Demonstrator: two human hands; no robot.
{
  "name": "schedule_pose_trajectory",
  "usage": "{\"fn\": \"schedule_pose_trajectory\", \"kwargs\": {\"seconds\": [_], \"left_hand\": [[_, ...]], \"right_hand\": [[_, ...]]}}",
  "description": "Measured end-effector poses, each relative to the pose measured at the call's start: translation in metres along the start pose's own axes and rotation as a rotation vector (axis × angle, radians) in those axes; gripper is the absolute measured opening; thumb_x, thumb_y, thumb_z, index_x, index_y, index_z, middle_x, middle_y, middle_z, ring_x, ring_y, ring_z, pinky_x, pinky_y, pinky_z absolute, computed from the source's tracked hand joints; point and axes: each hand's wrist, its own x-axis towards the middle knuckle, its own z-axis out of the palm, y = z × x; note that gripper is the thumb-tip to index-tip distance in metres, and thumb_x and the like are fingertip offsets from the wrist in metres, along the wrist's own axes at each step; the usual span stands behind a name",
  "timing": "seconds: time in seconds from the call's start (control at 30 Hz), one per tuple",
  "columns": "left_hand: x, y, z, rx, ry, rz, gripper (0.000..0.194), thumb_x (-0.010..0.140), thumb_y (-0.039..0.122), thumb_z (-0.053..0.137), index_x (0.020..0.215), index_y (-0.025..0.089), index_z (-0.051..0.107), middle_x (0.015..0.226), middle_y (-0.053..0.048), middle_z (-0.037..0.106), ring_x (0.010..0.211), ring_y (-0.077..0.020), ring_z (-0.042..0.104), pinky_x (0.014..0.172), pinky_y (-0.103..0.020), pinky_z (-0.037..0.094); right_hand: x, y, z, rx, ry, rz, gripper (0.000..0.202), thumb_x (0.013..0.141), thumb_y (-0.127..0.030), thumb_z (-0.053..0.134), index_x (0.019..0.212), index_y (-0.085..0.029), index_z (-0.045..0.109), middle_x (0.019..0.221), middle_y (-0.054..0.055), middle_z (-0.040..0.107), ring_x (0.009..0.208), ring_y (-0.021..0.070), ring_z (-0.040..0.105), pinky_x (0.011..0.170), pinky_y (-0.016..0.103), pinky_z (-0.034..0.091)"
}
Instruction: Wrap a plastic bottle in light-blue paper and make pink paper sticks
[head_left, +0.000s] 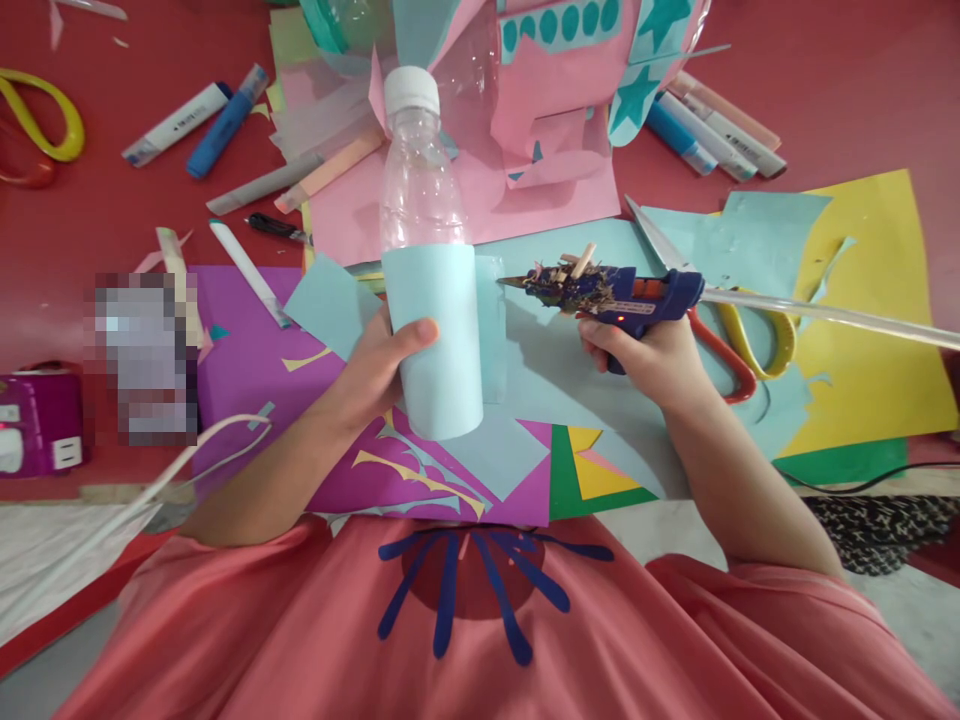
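Note:
My left hand [384, 362] grips a clear plastic bottle [429, 195] with a white cap, its thumb across the front. Light blue paper [442, 350] wraps the bottle's lower part, and a flap of it stands out at the right side. In my right hand [649, 360] is a blue hot glue gun [637, 295], its nozzle pointing left toward the flap, a small gap apart. Bits of dried scrap cling around the gun's front, and a long clear glue stick [832, 315] sticks out of its back. A small orange light glows on its body.
Scissors with red and yellow handles [761, 345] lie right of the glue gun. Purple paper [247, 390], yellow paper [877, 330] and scraps cover the red table [840, 90]. Markers [176, 125], a black cutter [276, 227] and pink paper decorations [555, 110] lie farther back. A white cable [172, 480] crosses at left.

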Motion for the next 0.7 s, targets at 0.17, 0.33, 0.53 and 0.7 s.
{"fn": "schedule_pose_trajectory", "kwargs": {"seconds": [0.17,0.33,0.53,0.7], "left_hand": [[-0.0013,0.0012,0.0010,-0.017,0.003,-0.014,0.059,0.057,0.057,0.081,0.100,0.021,0.061,0.085,-0.005,0.069,0.083,-0.0253,0.068,0.062,-0.031,0.054],[-0.0032,0.0030,0.0020,-0.018,-0.002,-0.029,0.055,0.056,0.055,0.082,0.093,0.020,0.061,0.082,-0.004,0.068,0.080,-0.0236,0.067,0.057,-0.029,0.051],[-0.0040,0.0037,0.0022,-0.039,0.002,-0.029,0.057,0.056,0.054,0.083,0.097,0.021,0.061,0.086,-0.004,0.069,0.082,-0.0245,0.068,0.058,-0.029,0.052],[-0.0010,0.0025,-0.0009,-0.024,0.015,0.026,0.057,0.060,0.061,0.078,0.096,0.020,0.060,0.087,-0.006,0.068,0.085,-0.0276,0.069,0.063,-0.035,0.055]], "right_hand": [[0.0000,0.0007,-0.0004,0.019,0.022,0.004,0.020,0.072,-0.034,0.066,0.061,-0.022,0.055,0.048,-0.003,0.051,0.040,0.0098,0.044,0.042,0.026,0.039],[0.0004,0.0009,-0.0004,0.015,0.027,0.004,0.023,0.072,-0.033,0.066,0.057,-0.022,0.052,0.047,-0.003,0.051,0.040,0.0096,0.045,0.042,0.027,0.040],[0.0012,-0.0015,-0.0003,0.034,0.030,0.031,0.020,0.069,-0.031,0.066,0.057,-0.022,0.054,0.048,-0.003,0.053,0.039,0.0098,0.045,0.041,0.027,0.039],[0.0024,-0.0022,-0.0056,0.024,0.034,0.018,0.016,0.071,-0.029,0.065,0.058,-0.021,0.058,0.044,-0.003,0.052,0.039,0.0100,0.046,0.043,0.027,0.040]]}}
